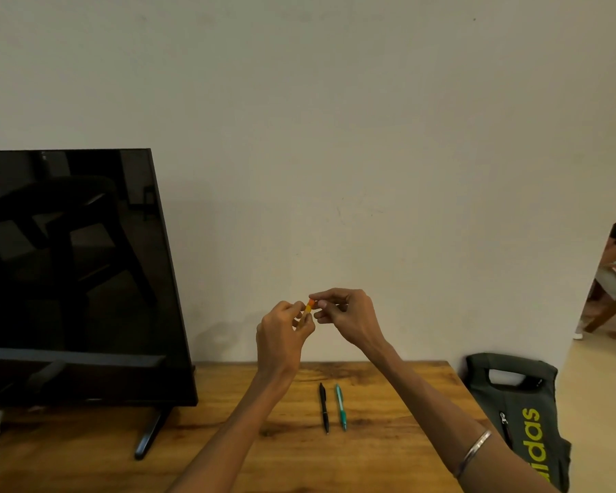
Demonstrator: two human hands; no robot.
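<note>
1. The left hand (285, 329) is gripping a slim yellow plastic barrel (306, 311), fingers and thumb curling round its lower part; most of its length is hiding behind those fingers.
2. The right hand (345, 314) is pinching the small orange cap (311, 302) at the barrel's upper end between thumb and fingertip, while its other fingers are curling loosely and holding nothing else.
3. Both hands are meeting in the air in front of the pale plaster wall (370, 137), well above the desk, so the barrel is resting on nothing but the two grips.
4. The barrel's long axis is tilting from lower left to upper right, with the orange end pointing at the right hand. Judging by this, any pull or push on the cap is going to run along that slanted line, the right hand moving and the left hand bracing.
5. Below the hands, a slim black plastic pen (323, 407) and a teal plastic pen (341, 407) are lying side by side, close but apart, on the brown wooden desk (388, 421), each pointing near to far.
6. Far left, a dark flat screen on a black stand (79, 272) is standing on the desk.
7. Right of the desk, a dark grey cloth bag with yellow lettering (523, 414) is leaning near its edge.
</note>
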